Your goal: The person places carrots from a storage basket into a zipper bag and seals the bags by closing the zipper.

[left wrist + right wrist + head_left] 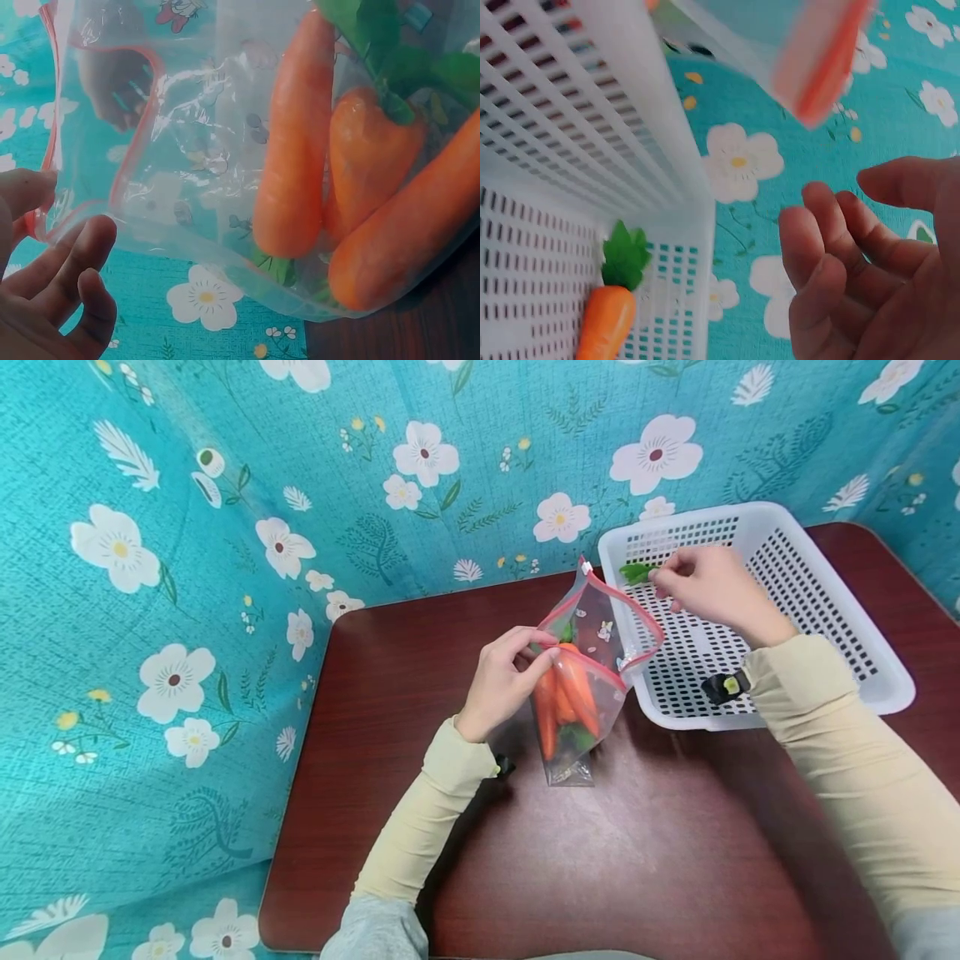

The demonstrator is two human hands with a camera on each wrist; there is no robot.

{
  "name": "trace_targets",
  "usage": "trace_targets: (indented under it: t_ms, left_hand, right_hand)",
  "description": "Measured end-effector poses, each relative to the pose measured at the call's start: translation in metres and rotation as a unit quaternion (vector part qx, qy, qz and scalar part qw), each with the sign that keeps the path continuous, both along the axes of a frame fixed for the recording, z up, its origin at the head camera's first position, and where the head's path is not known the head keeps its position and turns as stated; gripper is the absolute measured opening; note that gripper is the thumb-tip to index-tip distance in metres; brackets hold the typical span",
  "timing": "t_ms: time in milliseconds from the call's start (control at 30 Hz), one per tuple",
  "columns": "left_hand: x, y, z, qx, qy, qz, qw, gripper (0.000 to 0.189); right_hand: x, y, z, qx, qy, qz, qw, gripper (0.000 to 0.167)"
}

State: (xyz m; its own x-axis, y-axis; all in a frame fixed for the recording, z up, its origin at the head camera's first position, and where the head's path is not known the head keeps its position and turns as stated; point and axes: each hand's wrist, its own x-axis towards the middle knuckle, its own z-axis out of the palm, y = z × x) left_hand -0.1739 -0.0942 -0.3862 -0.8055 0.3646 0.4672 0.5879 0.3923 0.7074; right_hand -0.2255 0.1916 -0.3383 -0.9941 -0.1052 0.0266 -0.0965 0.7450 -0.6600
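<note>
A clear zip bag (600, 685) with a red zip edge stands with its mouth spread apart. Inside it are several orange carrots (296, 150) with green leaves, seen through the plastic. My left hand (510, 672) pinches the bag's near rim between thumb and fingers. Over the left part of a white basket (892, 693) is my right hand (708, 581), its fingers loosely bent with nothing between them in the right wrist view. A carrot (607, 322) with a green top (636, 573) lies in the basket; in the head view my right hand hides its orange body.
Basket and bag are on a dark red-brown table (390, 677), the basket at the back right with slotted walls. A teal flowered curtain (465, 527) hangs behind the table and along its left side.
</note>
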Motion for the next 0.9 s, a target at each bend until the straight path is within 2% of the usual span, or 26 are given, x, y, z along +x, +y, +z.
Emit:
trace_targets:
  t_ms: [167, 367, 500, 633, 900]
  left_hand:
    - [0.0, 0.002, 0.001, 0.003, 0.009, 0.002, 1.0, 0.017]
    - [-0.001, 0.004, 0.001, 0.003, 0.017, 0.003, 0.9999, 0.017]
    - [-0.002, 0.005, 0.001, 0.003, 0.019, 0.001, 0.9998, 0.017]
    - [-0.002, 0.005, 0.001, 0.006, 0.017, 0.0, 0.9998, 0.018]
    - [-0.002, 0.008, 0.0, 0.008, 0.022, 0.001, 0.9997, 0.016]
  right_hand:
    - [-0.011, 0.012, 0.009, -0.016, 0.001, -0.043, 0.9989, 0.038]
    - [-0.022, 0.02, 0.008, -0.012, -0.002, -0.057, 0.9983, 0.043]
    - [-0.029, 0.027, 0.001, -0.005, -0.013, -0.058, 0.9982, 0.046]
    - [-0.038, 0.033, -0.01, -0.005, -0.042, -0.051, 0.9978, 0.053]
    - [-0.058, 0.046, -0.035, 0.054, -0.087, -0.006, 0.9947, 0.063]
